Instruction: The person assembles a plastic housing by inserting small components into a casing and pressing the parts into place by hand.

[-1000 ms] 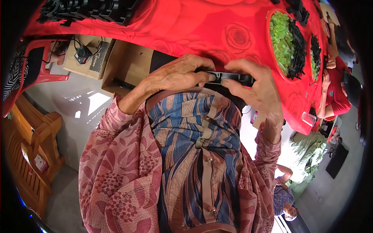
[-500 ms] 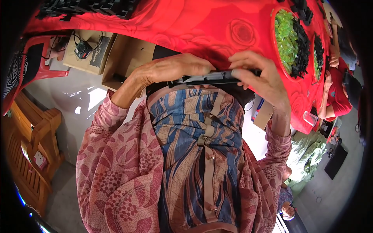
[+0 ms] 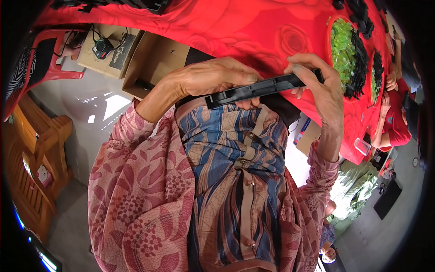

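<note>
Between my two hands is a long, narrow black plastic strip [image 3: 267, 89], tilted so that its right end is higher. My left hand [image 3: 217, 78] is closed around its left part, thumb on top and fingertips showing below. At the other end my right hand [image 3: 317, 81] grips the strip between thumb and fingers. The strip is held just above my lap, in front of the red cloth's edge. To the right on the table, a red tray [image 3: 329, 50] contains green translucent pieces [image 3: 342, 50] beside black pieces [image 3: 358, 75].
More black plastic parts [image 3: 145, 4] lie at the table's far left. Under the edge stands an open cardboard box [image 3: 158, 56] beside a closed carton [image 3: 102, 59] with a black adapter on it. A red chair [image 3: 54, 41] and wooden bench [image 3: 41, 154] are left. Another person [image 3: 394, 113] sits at right.
The black strip has tilted, its right end rising together with my right hand. More of its face shows now. My left hand keeps its hold, and the view has shifted slightly.
</note>
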The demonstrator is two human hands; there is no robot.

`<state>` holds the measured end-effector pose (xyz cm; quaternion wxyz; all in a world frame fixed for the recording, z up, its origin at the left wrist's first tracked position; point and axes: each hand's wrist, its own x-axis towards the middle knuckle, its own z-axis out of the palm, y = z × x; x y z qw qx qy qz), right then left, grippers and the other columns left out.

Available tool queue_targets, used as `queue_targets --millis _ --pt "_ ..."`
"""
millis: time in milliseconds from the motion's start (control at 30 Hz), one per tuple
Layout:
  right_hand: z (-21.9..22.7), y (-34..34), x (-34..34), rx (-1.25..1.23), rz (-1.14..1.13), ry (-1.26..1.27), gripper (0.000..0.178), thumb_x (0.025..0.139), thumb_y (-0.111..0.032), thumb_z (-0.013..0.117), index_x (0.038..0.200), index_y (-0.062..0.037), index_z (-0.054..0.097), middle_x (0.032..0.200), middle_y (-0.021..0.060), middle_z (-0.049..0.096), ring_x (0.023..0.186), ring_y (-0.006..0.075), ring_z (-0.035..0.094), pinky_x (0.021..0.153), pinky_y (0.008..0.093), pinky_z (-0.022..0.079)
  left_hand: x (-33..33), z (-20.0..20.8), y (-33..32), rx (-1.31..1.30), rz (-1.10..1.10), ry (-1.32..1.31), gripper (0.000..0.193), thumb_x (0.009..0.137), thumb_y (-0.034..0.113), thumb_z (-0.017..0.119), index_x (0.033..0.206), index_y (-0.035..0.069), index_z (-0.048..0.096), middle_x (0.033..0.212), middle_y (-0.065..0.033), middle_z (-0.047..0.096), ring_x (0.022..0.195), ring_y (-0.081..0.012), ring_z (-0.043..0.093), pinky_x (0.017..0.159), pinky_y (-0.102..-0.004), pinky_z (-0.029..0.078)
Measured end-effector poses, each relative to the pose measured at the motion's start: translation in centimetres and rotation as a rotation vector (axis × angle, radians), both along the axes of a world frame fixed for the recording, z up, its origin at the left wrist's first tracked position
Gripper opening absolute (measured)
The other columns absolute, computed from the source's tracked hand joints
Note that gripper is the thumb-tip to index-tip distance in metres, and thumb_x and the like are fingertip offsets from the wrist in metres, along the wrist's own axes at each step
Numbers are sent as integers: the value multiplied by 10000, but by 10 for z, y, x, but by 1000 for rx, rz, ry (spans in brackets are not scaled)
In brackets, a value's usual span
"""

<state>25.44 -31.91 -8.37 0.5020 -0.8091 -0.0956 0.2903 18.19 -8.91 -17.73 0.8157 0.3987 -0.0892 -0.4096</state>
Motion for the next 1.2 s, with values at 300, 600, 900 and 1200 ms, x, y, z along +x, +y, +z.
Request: queue_targets --millis 300,600,900,1200 --pt "-5 -1 1 12 -87 -24 286 883 -163 680 1105 16 657 829 60 645 615 103 596 521 224 466 -3 1 -7 -96 35 103 456 1020 270 472 1292 -95 493 1017 -171 665 821 -206 688 739 -310 591" --pt "-11 -3 6 -14 -86 -74 295 903 -210 640 1112 -2 649 907 65 681 623 104 591 526 227 458 -3 -2 -13 -135 55 170 419 1035 269 429 1227 -91 523 1014 -182 665 828 -232 702 730 -329 604" --pt "-14 -2 7 60 -116 -35 289 862 -200 709 1058 9 672 813 32 628 603 85 578 486 214 442 -3 0 -15 -135 75 215 367 1035 263 435 1113 -69 571 969 -185 681 801 -250 711 726 -317 602" --pt "-13 -1 7 84 -112 -47 279 863 -191 714 1050 12 672 795 26 624 584 83 565 488 213 441 -4 4 -17 -167 85 209 377 1037 264 417 1120 -71 569 968 -187 676 799 -251 709 718 -344 607"
